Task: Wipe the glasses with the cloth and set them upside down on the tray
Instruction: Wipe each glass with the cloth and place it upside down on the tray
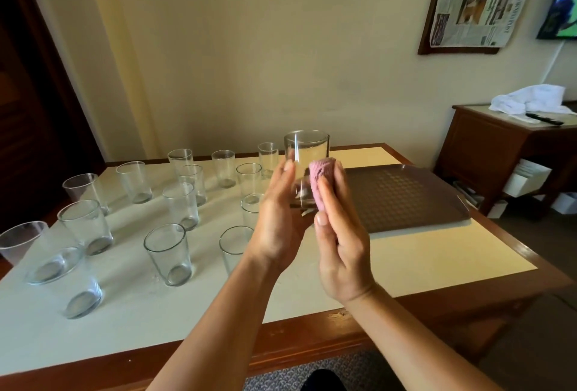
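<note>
Both hands (312, 228) around glass (304, 159), cloth (321, 184)

A clear tumbler (306, 153), mouth up, held above the table (437, 253) by the left hand (278, 218). The right hand (340, 247) presses a pink cloth (321, 181) against its side. Left of the tumbler stand upright glasses (168, 253); right of it lies a brown tray (406, 197).

Two bare forearms rise from the near edge, no sleeves, no watch, no bracelet showing. The left hand (276, 218) wears no ring; the right hand (338, 234) likewise, its thumbnail short and unpainted. Down at the near edge sits a dark, rounded shape, too cropped to tell.
</note>
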{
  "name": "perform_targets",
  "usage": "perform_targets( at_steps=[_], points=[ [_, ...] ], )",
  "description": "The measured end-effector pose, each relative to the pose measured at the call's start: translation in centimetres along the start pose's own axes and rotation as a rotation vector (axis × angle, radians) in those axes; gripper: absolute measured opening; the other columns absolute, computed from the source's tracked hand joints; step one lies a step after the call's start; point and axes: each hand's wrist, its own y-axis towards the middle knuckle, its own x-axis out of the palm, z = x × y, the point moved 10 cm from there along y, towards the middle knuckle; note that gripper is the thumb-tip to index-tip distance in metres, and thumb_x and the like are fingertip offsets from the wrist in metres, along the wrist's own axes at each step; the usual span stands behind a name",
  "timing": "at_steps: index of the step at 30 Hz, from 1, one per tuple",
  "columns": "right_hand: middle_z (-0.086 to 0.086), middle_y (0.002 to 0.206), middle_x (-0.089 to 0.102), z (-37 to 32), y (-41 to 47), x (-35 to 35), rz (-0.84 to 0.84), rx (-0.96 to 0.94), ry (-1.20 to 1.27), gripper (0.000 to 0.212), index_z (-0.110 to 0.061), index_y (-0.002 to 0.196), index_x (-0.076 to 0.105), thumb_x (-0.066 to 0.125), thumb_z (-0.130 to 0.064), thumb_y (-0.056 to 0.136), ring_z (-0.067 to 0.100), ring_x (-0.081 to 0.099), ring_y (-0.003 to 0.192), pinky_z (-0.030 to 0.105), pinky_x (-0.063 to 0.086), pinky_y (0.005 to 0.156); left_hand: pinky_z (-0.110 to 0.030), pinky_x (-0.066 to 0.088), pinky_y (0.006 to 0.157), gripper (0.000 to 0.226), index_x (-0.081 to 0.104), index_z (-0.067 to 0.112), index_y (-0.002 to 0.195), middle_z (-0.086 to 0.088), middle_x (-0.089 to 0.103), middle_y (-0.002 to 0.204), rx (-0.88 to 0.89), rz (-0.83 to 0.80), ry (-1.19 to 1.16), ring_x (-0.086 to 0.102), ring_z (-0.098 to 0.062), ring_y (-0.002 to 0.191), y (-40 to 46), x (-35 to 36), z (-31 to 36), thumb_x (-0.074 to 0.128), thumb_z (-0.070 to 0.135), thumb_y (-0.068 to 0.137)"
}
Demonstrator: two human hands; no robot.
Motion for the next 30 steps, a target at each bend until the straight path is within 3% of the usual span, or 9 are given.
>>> perform_targets(
  at_steps=[3, 6, 9, 13, 20, 22, 25, 28, 30],
  points=[
    [0.032, 0.161, 0.025, 0.1, 3.1, -1.2, 0.05, -0.006, -0.008, 0.046, 0.009, 0.148, 0.036, 0.041, 0.004, 0.102, 0.049, 0.027, 0.15, 0.067, 0.034, 0.115, -0.038, 0.058, 0.09, 0.046, 0.057, 0.02, 0.148, -0.008, 0.073, 0.128, -0.019, -0.035, 0.0, 0.072, -0.022, 0.111, -0.4, 0.3, -0.5, 0.04, 0.041, 0.111],
    [0.032, 0.16, 0.026, -0.3, 3.5, -1.5, 0.071, -0.003, -0.042, 0.047, 0.009, 0.146, 0.037, 0.042, 0.005, 0.1, 0.047, 0.027, 0.151, 0.064, 0.031, 0.118, -0.045, 0.054, 0.095, 0.055, 0.044, 0.019, 0.156, -0.014, 0.067, 0.138, 0.022, 0.021, -0.001, 0.066, -0.032, 0.121, -0.1, 0.1, 0.1, 0.058, 0.035, 0.106],
    [0.03, 0.159, 0.029, -0.7, 1.6, -0.7, 0.018, -0.027, -0.048, 0.045, 0.009, 0.145, 0.039, 0.042, 0.002, 0.101, 0.047, 0.03, 0.15, 0.064, 0.036, 0.115, -0.04, 0.055, 0.089, 0.06, 0.048, 0.007, 0.151, -0.015, 0.067, 0.127, 0.044, 0.091, -0.047, 0.065, -0.029, 0.11, 0.4, -0.8, 0.7, 0.068, 0.029, 0.099],
    [0.033, 0.159, 0.028, -0.5, 3.2, -1.2, 0.044, -0.042, -0.068, 0.043, 0.011, 0.145, 0.04, 0.041, -0.002, 0.104, 0.046, 0.028, 0.151, 0.063, 0.033, 0.117, -0.038, 0.055, 0.08, 0.053, 0.05, 0.026, 0.149, -0.011, 0.07, 0.118, -0.017, -0.037, -0.013, 0.067, -0.024, 0.097, 0.1, 0.8, -0.3, 0.062, 0.038, 0.099],
    [0.027, 0.163, 0.024, 0.2, 0.6, -0.1, -0.031, -0.024, -0.123, 0.046, 0.007, 0.148, 0.037, 0.043, 0.0, 0.103, 0.045, 0.026, 0.152, 0.066, 0.038, 0.112, -0.041, 0.05, 0.101, 0.047, 0.05, 0.029, 0.152, -0.01, 0.069, 0.134, -0.072, -0.007, -0.092, 0.066, -0.025, 0.114, 0.9, 0.1, -0.2, 0.055, 0.031, 0.105],
    [0.027, 0.163, 0.024, 0.6, 0.4, -0.2, -0.041, -0.015, -0.112, 0.045, 0.007, 0.148, 0.037, 0.042, -0.002, 0.104, 0.045, 0.027, 0.151, 0.067, 0.038, 0.112, -0.038, 0.055, 0.09, 0.05, 0.049, 0.028, 0.151, -0.01, 0.074, 0.119, -0.031, -0.002, -0.068, 0.07, -0.024, 0.101, 0.8, -0.3, 0.0, 0.06, 0.025, 0.102],
    [0.03, 0.161, 0.027, 0.7, 3.1, -1.4, 0.032, -0.012, -0.112, 0.045, 0.007, 0.148, 0.038, 0.04, -0.003, 0.104, 0.044, 0.026, 0.152, 0.063, 0.033, 0.118, -0.04, 0.054, 0.089, 0.068, 0.05, 0.018, 0.15, -0.014, 0.07, 0.117, -0.014, 0.016, -0.086, 0.068, -0.026, 0.099, 0.4, -0.5, -0.6, 0.078, 0.02, 0.088],
    [0.029, 0.161, 0.027, 0.3, 3.8, -1.7, 0.071, -0.011, -0.112, 0.045, 0.004, 0.148, 0.037, 0.04, -0.002, 0.103, 0.042, 0.027, 0.152, 0.059, 0.032, 0.12, -0.035, 0.054, 0.082, 0.071, 0.049, 0.004, 0.15, -0.016, 0.063, 0.117, -0.047, 0.014, -0.086, 0.065, -0.024, 0.097, 0.5, 0.1, -0.5, 0.075, 0.027, 0.088],
    [0.028, 0.162, 0.027, 0.1, 2.5, -1.3, 0.055, -0.017, -0.1, 0.046, 0.005, 0.148, 0.037, 0.041, 0.001, 0.102, 0.043, 0.027, 0.152, 0.058, 0.032, 0.12, -0.035, 0.054, 0.081, 0.063, 0.048, 0.006, 0.151, -0.016, 0.063, 0.117, -0.062, -0.041, -0.055, 0.064, -0.024, 0.099, 0.8, 0.6, -0.1, 0.07, 0.029, 0.097]
  ],
)
